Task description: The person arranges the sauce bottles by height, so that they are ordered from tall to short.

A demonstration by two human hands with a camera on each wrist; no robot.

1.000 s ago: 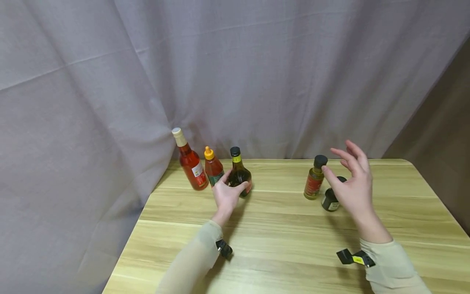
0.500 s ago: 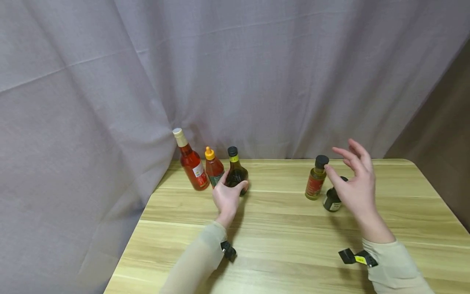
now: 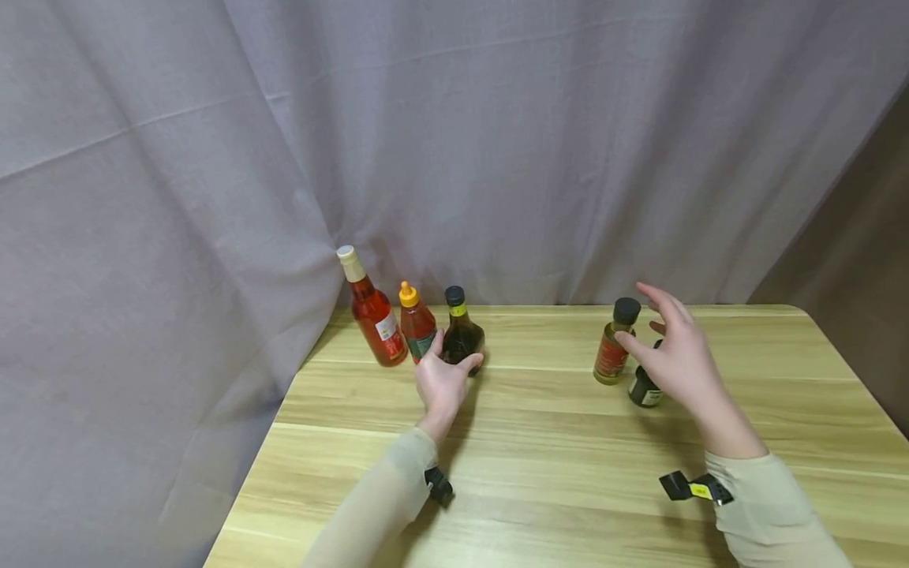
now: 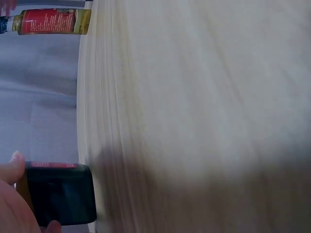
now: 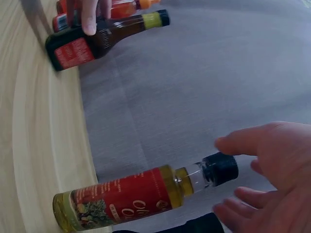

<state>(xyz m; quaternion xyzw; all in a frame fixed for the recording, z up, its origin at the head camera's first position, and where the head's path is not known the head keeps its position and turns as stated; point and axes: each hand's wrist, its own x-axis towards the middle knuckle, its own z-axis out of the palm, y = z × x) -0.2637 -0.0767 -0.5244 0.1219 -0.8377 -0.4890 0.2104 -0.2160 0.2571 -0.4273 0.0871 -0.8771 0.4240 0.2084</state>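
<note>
My left hand (image 3: 442, 384) grips a dark square-sided sauce bottle (image 3: 463, 335) by its body, thumb on the right side. The bottle stands upright, with a black cap and a yellow neck band; a red label (image 5: 75, 53) shows in the right wrist view. My right hand (image 3: 680, 359) is held beside the top of an olive oil bottle (image 3: 611, 359), thumb and fingers spread around the level of its black cap (image 5: 221, 168). In the right wrist view a gap shows between palm and cap. A small dark jar-like bottle (image 3: 645, 392) stands partly hidden behind this hand.
Left of the sauce bottle stand a red squeeze bottle (image 3: 417, 322) with a yellow nozzle and a tall bottle of red liquid (image 3: 379, 323) with a cream cap. A grey curtain (image 3: 540, 158) hangs right behind the wooden table (image 3: 540, 442).
The dark sauce bottle has shifted slightly left, closer to the squeeze bottle, in my left hand. My right hand has come down and a little left, toward the olive oil bottle's neck.
</note>
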